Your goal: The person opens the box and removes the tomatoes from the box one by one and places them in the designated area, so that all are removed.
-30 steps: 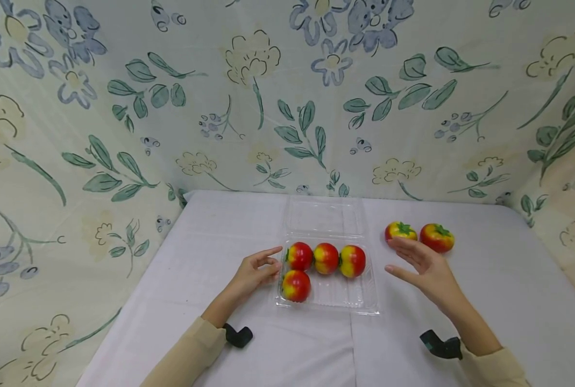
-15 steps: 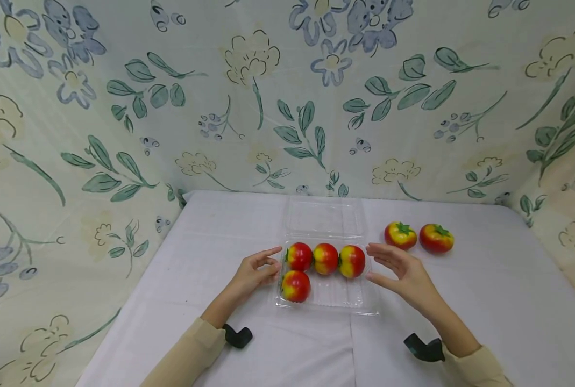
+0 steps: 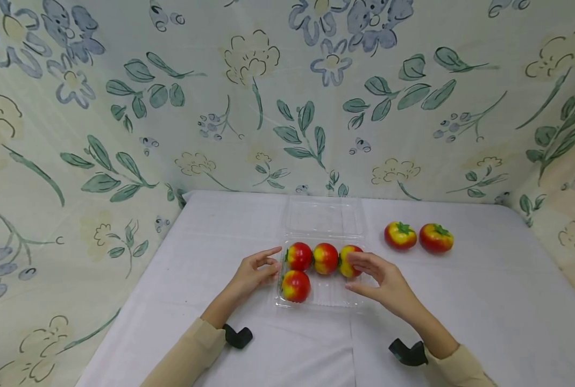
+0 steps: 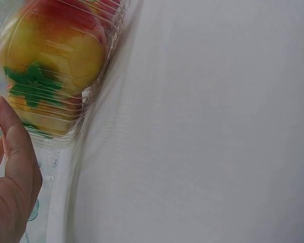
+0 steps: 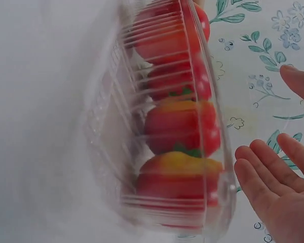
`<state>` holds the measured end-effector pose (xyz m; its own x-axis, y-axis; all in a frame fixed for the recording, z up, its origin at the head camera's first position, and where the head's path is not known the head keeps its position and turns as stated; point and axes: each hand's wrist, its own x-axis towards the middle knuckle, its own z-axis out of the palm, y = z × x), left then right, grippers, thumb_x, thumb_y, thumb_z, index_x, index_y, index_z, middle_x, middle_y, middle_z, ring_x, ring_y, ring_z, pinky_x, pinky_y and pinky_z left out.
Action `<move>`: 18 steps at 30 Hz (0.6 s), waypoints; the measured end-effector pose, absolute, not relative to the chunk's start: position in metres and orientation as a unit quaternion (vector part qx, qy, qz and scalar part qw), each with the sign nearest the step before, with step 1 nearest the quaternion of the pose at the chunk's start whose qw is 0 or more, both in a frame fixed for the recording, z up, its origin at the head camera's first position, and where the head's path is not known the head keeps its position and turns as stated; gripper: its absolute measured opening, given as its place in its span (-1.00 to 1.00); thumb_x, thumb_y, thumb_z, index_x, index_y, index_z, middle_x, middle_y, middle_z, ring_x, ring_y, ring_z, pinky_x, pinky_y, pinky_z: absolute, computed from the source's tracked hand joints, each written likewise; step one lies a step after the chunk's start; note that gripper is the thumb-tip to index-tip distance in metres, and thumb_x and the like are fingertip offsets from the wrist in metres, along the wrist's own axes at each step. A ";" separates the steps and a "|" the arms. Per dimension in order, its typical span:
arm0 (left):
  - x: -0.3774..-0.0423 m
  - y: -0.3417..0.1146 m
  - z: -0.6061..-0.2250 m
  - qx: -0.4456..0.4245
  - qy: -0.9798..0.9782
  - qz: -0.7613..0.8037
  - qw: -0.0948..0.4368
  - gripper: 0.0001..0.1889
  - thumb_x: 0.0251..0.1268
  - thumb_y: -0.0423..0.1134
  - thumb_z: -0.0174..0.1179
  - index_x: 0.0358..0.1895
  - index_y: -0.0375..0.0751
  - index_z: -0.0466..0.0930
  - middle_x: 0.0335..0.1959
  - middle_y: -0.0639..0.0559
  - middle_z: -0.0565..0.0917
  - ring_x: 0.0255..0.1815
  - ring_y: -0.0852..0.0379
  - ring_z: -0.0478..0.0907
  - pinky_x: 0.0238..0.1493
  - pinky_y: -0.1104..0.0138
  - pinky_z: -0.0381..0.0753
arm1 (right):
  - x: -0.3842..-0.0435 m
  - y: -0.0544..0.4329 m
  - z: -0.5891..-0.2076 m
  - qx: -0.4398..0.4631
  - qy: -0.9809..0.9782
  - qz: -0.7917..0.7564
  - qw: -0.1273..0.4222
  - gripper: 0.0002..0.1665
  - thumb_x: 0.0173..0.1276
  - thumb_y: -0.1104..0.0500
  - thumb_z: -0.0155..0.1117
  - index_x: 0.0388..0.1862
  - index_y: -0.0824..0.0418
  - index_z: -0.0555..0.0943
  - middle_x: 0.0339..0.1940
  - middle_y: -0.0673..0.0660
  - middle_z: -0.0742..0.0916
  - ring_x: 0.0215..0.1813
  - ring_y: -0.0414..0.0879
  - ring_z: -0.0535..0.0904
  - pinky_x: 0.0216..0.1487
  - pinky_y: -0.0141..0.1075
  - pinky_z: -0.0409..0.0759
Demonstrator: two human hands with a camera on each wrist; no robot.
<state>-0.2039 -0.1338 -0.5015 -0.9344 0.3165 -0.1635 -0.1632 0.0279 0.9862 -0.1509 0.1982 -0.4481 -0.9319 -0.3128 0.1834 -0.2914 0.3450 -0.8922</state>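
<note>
In the head view, a clear plastic clamshell box [image 3: 328, 293] lies with its lid [image 3: 325, 216] folded back. Inside are several glossy red-and-yellow fruits with green leafy tops, three in the far row and one fruit [image 3: 296, 286] at the near left. My left hand [image 3: 254, 274] has its fingertips at the box's left rim; the left wrist view shows its fingers [image 4: 20, 147] close by the ribbed wall. Over the box's right side, my right hand [image 3: 384, 280] is spread with thumb and fingers apart, partly hiding the rightmost fruit [image 3: 349, 261]. Nothing is held in it.
Two more such fruits, a left one [image 3: 400, 235] and a right one [image 3: 436, 238], sit on the white cloth [image 3: 500, 279] to the right of the box. Floral fabric [image 3: 287, 107] hangs behind the table and along its sides.
My right hand has moved left from beside the two loose fruits to over the box's right side, now overlapping the rightmost boxed fruit. My left hand and the fruits have stayed put.
</note>
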 end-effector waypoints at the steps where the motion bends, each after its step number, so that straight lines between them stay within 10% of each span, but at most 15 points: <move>1: -0.204 -0.134 -0.502 0.055 0.696 0.694 0.172 -0.47 0.40 -0.27 0.26 0.41 -0.17 0.44 -0.14 -0.11 0.60 -0.31 0.12 0.61 -0.10 0.37 0.69 | -0.151 0.196 -0.449 -0.187 0.819 -0.543 0.012 -0.30 0.17 0.21 0.55 0.27 0.31 0.51 0.23 0.26 0.61 0.27 0.13 0.53 0.26 -0.04 0.46; 18: -0.204 -0.133 -0.501 0.050 0.671 0.719 0.175 -0.47 0.38 -0.33 0.27 0.39 -0.20 0.45 -0.18 -0.08 0.58 -0.34 0.15 0.61 -0.13 0.37 0.70 | -0.149 0.166 -0.457 -0.218 0.808 -0.547 0.027 -0.29 0.13 0.17 0.58 0.26 0.25 0.54 0.21 0.17 0.64 0.26 0.04 0.54 0.29 -0.10 0.48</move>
